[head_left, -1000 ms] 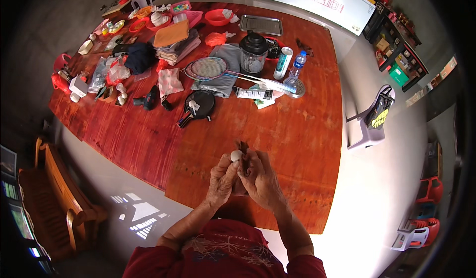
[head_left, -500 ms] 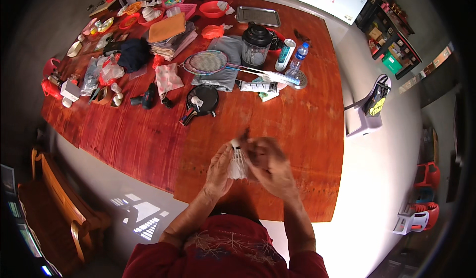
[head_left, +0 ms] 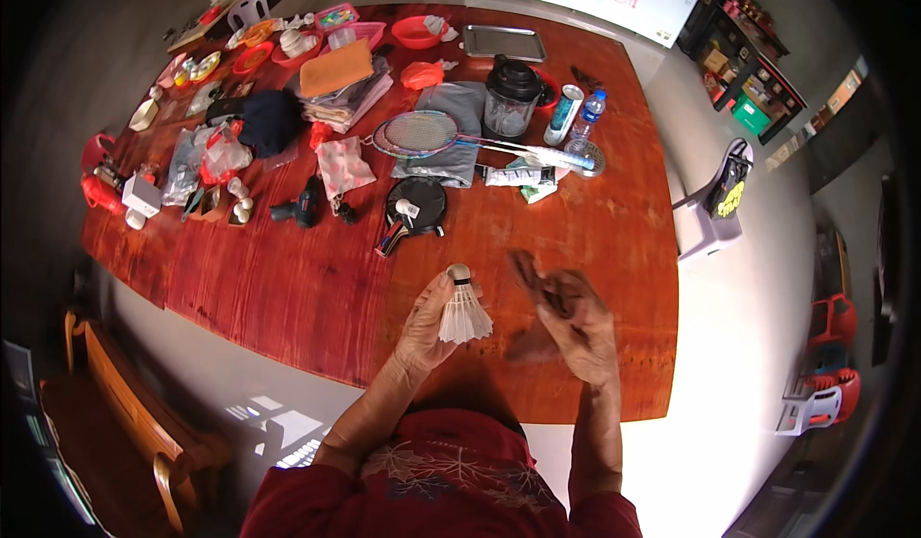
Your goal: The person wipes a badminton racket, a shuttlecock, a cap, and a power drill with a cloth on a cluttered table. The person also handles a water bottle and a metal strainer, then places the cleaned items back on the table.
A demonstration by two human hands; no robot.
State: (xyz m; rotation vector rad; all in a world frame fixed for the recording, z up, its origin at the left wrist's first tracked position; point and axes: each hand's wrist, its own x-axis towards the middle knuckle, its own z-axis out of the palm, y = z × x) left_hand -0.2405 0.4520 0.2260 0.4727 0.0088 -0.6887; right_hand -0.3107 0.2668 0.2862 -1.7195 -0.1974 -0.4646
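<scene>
The left hand (head_left: 427, 322) holds a white shuttlecock (head_left: 462, 310) upright by its feathers, cork end pointing away from the person, above the near edge of the red wooden surface (head_left: 288, 289). The right hand (head_left: 571, 322) hangs just beside it with nothing in it, fingers spread loosely and blurred, not touching the shuttlecock. Farther along the surface lie a black table tennis paddle (head_left: 414, 207), a badminton racket (head_left: 427, 133) resting on grey cloth (head_left: 460, 159), a dark-lidded jar (head_left: 508, 97) and a plastic bottle (head_left: 585, 121).
</scene>
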